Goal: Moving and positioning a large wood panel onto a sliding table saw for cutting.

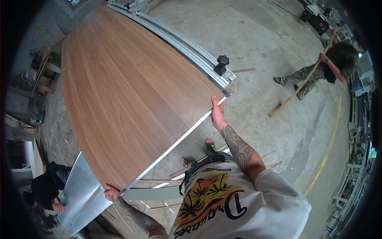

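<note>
A large wood-grain panel (135,87) with a pale near edge stretches away from me and fills the left and middle of the view. My left hand (112,192) grips its near left corner, fingers on the top face. Over at the near right corner, my right hand (217,112) holds the same edge, thumb on top and the other fingers mostly hidden below. Along the panel's right side runs a metal guide rail (187,49) with a scale; a black knob (221,65) stands at its near end, just beyond my right hand.
A person (326,63) at the right sweeps the concrete floor with a broom (278,110). Another person in black (45,185) bends beside a grey metal table surface (81,195) at the lower left. Offcut strips (163,181) lie around my feet. Racks (346,199) line the right wall.
</note>
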Demonstrator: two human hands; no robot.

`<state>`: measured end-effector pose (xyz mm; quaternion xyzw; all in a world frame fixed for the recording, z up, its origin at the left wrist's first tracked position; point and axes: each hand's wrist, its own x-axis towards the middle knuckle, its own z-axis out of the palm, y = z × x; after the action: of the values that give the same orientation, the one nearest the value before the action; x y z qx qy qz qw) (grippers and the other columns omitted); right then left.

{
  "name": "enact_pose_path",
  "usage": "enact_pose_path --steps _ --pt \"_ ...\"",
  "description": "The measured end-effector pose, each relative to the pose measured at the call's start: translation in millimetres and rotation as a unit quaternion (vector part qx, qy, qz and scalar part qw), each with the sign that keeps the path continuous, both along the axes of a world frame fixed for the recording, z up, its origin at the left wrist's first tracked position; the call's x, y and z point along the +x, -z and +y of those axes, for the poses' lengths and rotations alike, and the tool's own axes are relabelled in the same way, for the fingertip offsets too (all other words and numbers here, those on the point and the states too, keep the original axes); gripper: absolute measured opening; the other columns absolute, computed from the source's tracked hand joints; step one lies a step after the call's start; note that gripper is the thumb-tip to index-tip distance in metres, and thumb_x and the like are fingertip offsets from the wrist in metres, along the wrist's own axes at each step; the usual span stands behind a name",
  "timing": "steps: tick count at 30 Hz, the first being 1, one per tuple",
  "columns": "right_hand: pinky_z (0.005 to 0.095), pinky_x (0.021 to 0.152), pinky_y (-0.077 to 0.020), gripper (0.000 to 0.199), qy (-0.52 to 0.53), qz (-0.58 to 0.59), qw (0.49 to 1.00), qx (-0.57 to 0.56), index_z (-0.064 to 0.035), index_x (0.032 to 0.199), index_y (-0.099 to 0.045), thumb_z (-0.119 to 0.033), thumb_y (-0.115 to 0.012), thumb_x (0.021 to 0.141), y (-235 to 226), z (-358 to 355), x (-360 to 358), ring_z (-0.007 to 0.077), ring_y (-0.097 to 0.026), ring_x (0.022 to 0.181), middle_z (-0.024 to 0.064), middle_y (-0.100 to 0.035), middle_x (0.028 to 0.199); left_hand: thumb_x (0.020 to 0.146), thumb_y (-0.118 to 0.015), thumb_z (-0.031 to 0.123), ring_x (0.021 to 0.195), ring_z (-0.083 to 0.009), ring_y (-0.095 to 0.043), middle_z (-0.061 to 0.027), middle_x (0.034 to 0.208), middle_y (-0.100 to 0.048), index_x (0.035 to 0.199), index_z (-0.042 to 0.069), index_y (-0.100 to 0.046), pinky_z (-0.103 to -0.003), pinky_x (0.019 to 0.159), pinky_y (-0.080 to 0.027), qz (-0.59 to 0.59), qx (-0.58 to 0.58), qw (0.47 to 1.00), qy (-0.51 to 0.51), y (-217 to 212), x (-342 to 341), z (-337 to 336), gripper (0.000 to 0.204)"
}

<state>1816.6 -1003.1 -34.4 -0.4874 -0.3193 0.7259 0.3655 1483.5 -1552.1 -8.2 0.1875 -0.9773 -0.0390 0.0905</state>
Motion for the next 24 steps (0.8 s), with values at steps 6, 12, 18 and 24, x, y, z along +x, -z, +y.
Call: enact_pose_path --steps 6,12,18,24 --pt "0.0442 0.112 -0.0191 0.116 -0.014 -0.025 1.000 0.006 -0.0008 0.141 0.026 -0.064 -0.053 0.083 -6 -1 -2 0.0300 -0.004 0.142 0.0201 0.004 0.153 0.087 -0.036 0.067 0.098 -0.0434 -0.056 -0.0276 0.105 -0.057 0.103 -0.003 -0.056 -0.051 0.084 -0.046 -0.015 -0.002 1.000 -0.007 0 1 4 0.074" --pt "0.0546 0.108 -0.0236 0.115 0.023 -0.102 0.994 -0.020 -0.0046 0.143 0.021 -0.062 -0.057 0.081 -1 -4 -8 0.0325 -0.009 0.141 0.0174 -0.002 0.154 0.089 -0.034 0.065 0.097 -0.0436 -0.057 -0.0267 0.106 -0.056 0.101 -0.004 -0.055 -0.052 0.084 -0.045 0.011 -0.014 0.999 -0.035 15 5 3 0.073" --pt "0.0342 0.113 -0.0173 0.066 -0.016 -0.080 0.992 0.098 -0.0011 0.146 -0.020 -0.043 -0.039 0.098 19 -1 -2 0.0198 -0.026 0.136 0.0117 -0.026 0.150 0.090 -0.051 0.035 0.075 -0.0278 -0.060 -0.0143 0.083 -0.059 0.093 0.008 -0.055 -0.045 0.052 -0.047 0.042 -0.367 0.917 0.147 48 -7 -23 0.027" --pt "0.0453 0.109 -0.0302 0.062 -0.121 0.093 0.988 0.014 -0.0102 0.146 -0.024 -0.046 -0.037 0.097 -5 6 5 0.0279 -0.033 0.134 0.0109 -0.029 0.149 0.084 -0.055 0.048 0.081 -0.0356 -0.056 -0.0198 0.082 -0.057 0.087 0.000 -0.059 -0.045 0.072 -0.045 0.066 0.062 0.995 0.040 14 15 8 0.048"
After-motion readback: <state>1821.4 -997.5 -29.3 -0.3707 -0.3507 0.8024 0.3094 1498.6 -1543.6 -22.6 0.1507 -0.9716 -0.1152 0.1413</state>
